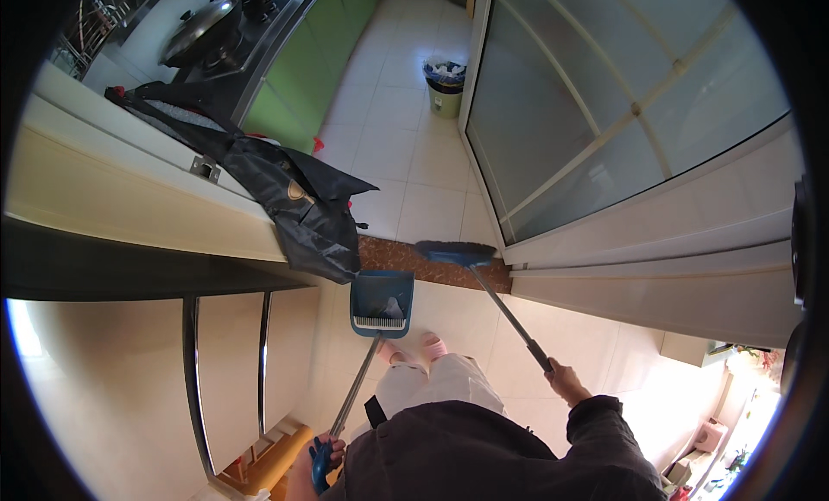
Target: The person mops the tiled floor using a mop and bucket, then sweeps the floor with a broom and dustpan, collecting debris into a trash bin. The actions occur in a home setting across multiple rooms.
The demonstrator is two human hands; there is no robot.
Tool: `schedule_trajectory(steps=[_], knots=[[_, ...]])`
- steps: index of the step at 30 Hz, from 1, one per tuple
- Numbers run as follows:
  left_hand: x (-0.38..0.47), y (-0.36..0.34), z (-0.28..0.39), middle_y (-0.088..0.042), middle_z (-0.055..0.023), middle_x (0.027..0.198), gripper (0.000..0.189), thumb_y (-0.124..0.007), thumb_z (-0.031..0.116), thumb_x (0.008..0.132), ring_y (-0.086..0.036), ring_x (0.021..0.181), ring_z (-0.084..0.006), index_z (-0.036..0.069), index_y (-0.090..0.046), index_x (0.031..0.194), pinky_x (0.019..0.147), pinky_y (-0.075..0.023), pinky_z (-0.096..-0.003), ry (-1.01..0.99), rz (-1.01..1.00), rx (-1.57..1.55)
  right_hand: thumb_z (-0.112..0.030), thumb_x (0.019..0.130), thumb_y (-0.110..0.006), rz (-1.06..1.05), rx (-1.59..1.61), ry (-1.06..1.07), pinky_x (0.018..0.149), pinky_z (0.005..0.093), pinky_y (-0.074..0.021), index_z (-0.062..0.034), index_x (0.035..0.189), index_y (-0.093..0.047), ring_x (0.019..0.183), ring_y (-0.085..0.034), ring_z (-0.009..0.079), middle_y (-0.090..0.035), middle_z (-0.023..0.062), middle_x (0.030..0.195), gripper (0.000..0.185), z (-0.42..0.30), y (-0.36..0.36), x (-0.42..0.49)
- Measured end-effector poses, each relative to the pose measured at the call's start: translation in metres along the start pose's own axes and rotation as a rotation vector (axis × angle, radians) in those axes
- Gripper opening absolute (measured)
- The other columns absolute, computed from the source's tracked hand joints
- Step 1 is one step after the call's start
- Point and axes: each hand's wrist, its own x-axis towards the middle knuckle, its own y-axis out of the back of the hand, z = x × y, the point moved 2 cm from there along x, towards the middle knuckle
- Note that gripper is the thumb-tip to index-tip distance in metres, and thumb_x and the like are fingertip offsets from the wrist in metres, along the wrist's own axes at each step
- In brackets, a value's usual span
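My left hand (333, 450) grips the blue end of a metal handle that runs up to a blue dustpan (382, 282). The pan rests in front of my pink slippers (434, 345), with a white comb strip along its near side and a little pale debris inside. In my right hand (565, 381) is the grey pole of a long-handled broom (479, 255). The broom's dark bristles and blue head lie at the brown speckled door sill (427, 266), to the right of the dustpan and apart from it.
A black apron (304, 203) hangs by the left door frame, its lower end close to the dustpan. A frosted-glass door (583, 100) stands on the right. Beyond the sill, a green waste bin (445, 93) sits on the kitchen tiles, opposite green cabinets (311, 67). A cabinet (233, 365) flanks my left.
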Motion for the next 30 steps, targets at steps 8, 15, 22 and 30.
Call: schedule_trajectory(steps=[8, 15, 22, 30], knots=[[0.03, -0.075, 0.049, -0.045, -0.0113, 0.07, 0.011, -0.051, 0.014, 0.075, -0.043, 0.052, -0.0197, 0.007, -0.043, 0.081, 0.042, -0.0366, -0.0271, -0.075, 0.15, 0.171, -0.02, 0.081, -0.052, 0.28, -0.011, 0.282, 0.057, 0.054, -0.0451, -0.0058, 0.118, -0.04, 0.062, -0.057, 0.0433, -0.058, 0.0232, 0.064, 0.041, -0.079, 0.007, 0.193], [0.053, -0.158, 0.102, -0.047, -0.011, 0.068, 0.013, -0.052, 0.014, 0.077, -0.045, 0.052, -0.0198, 0.004, -0.043, 0.08, 0.044, -0.0422, -0.0257, -0.091, 0.127, 0.174, -0.018, 0.084, -0.046, 0.275, -0.138, 0.285, 0.063, 0.0489, -0.048, -0.0064, 0.121, -0.042, 0.074, -0.06, 0.0384, -0.061, 0.0225, 0.08, 0.04, -0.207, 0.099, 0.28], [0.058, -0.189, 0.169, -0.048, -0.0103, 0.067, 0.013, -0.053, 0.013, 0.077, -0.047, 0.053, -0.0195, 0.004, -0.044, 0.08, 0.043, -0.0426, -0.0262, -0.072, 0.198, 0.265, -0.023, 0.083, -0.048, -0.084, -0.308, 0.355, 0.066, 0.0486, -0.0471, -0.0179, 0.131, -0.032, 0.074, -0.059, 0.039, -0.061, 0.0212, 0.083, 0.051, -0.205, 0.152, 0.183], [0.077, -0.254, 0.206, -0.047, -0.0076, 0.064, 0.011, -0.048, 0.016, 0.074, -0.048, 0.049, -0.0177, 0.006, -0.043, 0.072, 0.04, -0.0407, -0.0251, -0.062, 0.389, 0.28, -0.024, 0.081, -0.052, 0.013, -0.076, 0.463, 0.066, 0.0488, -0.0463, -0.0179, 0.122, -0.045, 0.074, -0.06, 0.0392, -0.062, 0.0205, 0.08, 0.042, -0.277, 0.119, 0.28]])
